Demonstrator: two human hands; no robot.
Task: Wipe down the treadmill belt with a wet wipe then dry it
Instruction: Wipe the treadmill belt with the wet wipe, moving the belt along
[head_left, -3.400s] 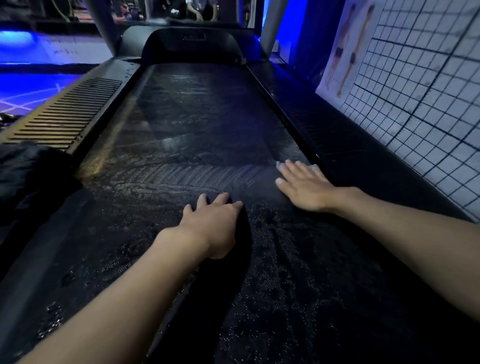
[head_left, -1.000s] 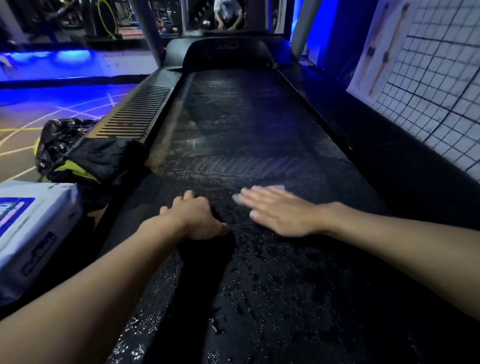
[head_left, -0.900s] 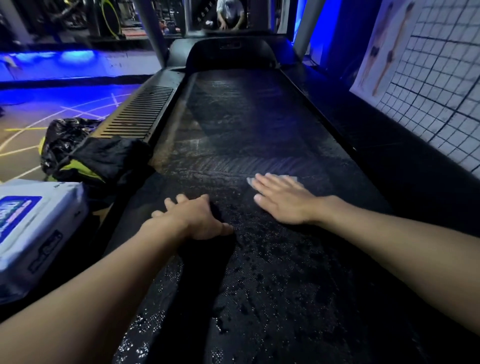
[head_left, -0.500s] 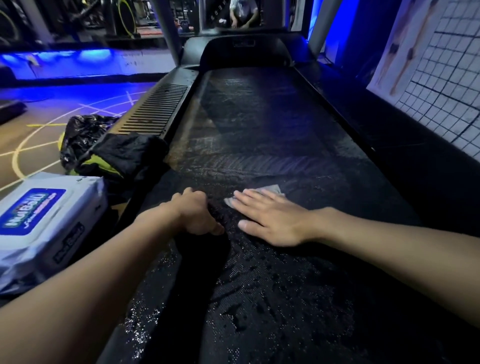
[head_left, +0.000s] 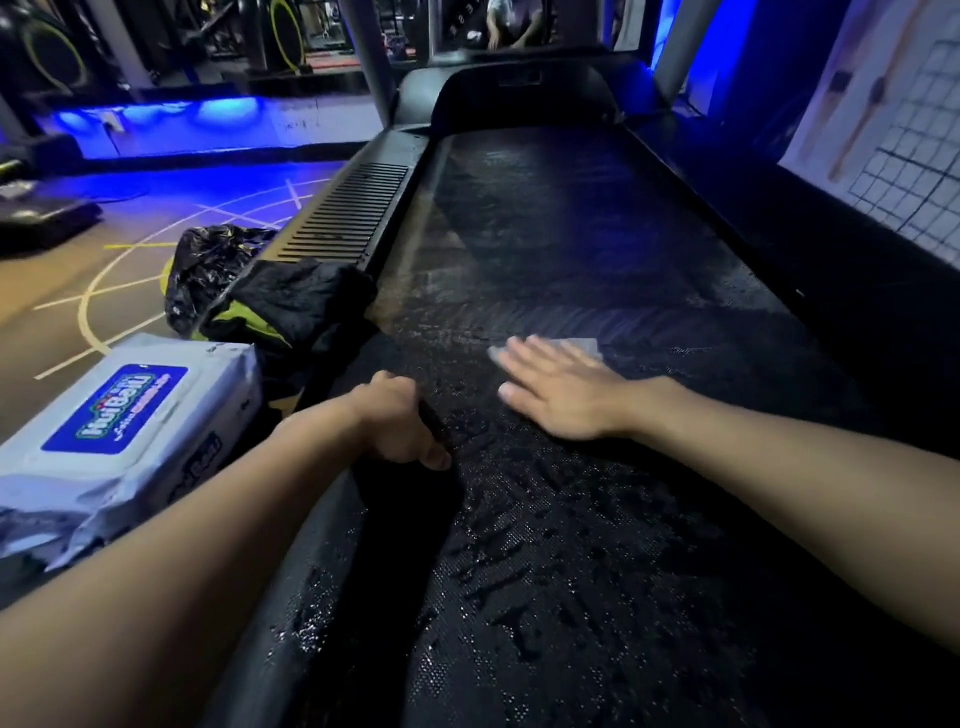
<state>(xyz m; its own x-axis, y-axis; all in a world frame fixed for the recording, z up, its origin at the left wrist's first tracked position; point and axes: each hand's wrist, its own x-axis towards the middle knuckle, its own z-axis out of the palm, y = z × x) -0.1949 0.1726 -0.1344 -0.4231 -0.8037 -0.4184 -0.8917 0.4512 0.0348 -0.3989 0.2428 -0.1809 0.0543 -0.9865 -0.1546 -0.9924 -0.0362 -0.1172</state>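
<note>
Treadmill belt (head_left: 561, 249): it runs from the bottom of the head view up to the dark motor hood (head_left: 519, 98), filling the middle of the picture.
Belt, near part: the textured surface close to the camera glistens with scattered droplets and smears, so I judge it already wiped.
Belt, far part: beyond a band of streaks just ahead of the right hand the surface looks duller and streaky; whether it has been wiped I cannot tell.
Wet wipe (head_left: 576, 345): a pale sheet lies flat on the belt, mostly hidden under the right hand's fingers, with corners showing at the fingertips.
Right hand (head_left: 561, 395): open, palm down, fingers spread and pressing the wipe onto the belt near its middle.
Left hand (head_left: 397, 426): curled closed over the belt's left edge, thumb on top, seemingly bracing; it holds no wipe that I can see.
Wipe pack (head_left: 119, 431): a white pack with a blue label sits beside the left arm, off the belt.
Dark cloth (head_left: 306, 301): bunched on the left side rail (head_left: 348, 213), untouched, with a black plastic bag (head_left: 213, 265) behind it on the floor.
Progress: the wet wiping is under way; the rest of the belt and all of the drying appear to remain.
Change from earlier: at the earliest picture the right hand was by the belt's right edge; it now lies near the centre, having swept leftward with the wipe.
Change in view: the camera has turned left, bringing the pack, cloth and bag into sight.
Left hand since then: it has slid from the belt's middle to the left edge.
</note>
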